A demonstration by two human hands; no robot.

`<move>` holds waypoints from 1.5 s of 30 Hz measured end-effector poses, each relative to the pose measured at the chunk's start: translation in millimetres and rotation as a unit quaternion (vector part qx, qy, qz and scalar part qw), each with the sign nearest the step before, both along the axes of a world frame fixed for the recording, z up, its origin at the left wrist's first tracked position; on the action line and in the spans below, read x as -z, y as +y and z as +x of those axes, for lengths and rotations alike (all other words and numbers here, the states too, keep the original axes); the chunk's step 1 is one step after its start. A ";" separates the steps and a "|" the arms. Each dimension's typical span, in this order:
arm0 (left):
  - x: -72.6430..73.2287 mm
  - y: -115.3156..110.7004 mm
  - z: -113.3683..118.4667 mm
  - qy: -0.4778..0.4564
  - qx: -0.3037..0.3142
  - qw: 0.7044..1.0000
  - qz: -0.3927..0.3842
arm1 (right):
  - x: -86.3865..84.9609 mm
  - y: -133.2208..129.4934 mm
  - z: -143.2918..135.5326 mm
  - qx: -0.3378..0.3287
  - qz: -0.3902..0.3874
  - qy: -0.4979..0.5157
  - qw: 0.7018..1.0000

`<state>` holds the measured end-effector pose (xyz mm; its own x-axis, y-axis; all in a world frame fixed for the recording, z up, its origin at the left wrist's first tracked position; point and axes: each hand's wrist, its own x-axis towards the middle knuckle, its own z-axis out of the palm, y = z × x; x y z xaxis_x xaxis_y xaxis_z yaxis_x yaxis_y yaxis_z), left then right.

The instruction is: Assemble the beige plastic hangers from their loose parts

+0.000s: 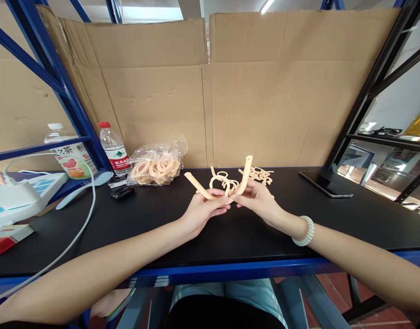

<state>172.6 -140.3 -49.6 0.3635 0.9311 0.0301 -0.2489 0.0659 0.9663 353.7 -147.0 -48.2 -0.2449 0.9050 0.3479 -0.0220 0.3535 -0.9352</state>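
Observation:
A curved, light wooden-looking strip (246, 176) is held up over the black table, its two ends pointing up and outward. My left hand (203, 211) pinches it near the lower middle, thumb on top. Close beside it, my right hand (259, 199) grips the same strip just right of its bend. Behind the hands, rings and curved pieces (221, 177) of the same pale colour lie on the table, partly hidden by the strip and fingers. A small heap of thin pale pieces (261, 174) lies just beyond my right hand.
On the black table (155, 242), a clear bag of pale rings (157, 165), a red-capped bottle (114, 151) and a black mouse (122, 192) stand left. A phone (325, 183) lies right. A white cable (88, 214) crosses the left side. Cardboard (247, 91) rises behind.

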 end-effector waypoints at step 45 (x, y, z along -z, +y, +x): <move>-27.1 49.4 -52.6 0.598 0.077 0.532 0.594 | -29.2 43.0 89.5 -0.060 0.103 -0.540 0.833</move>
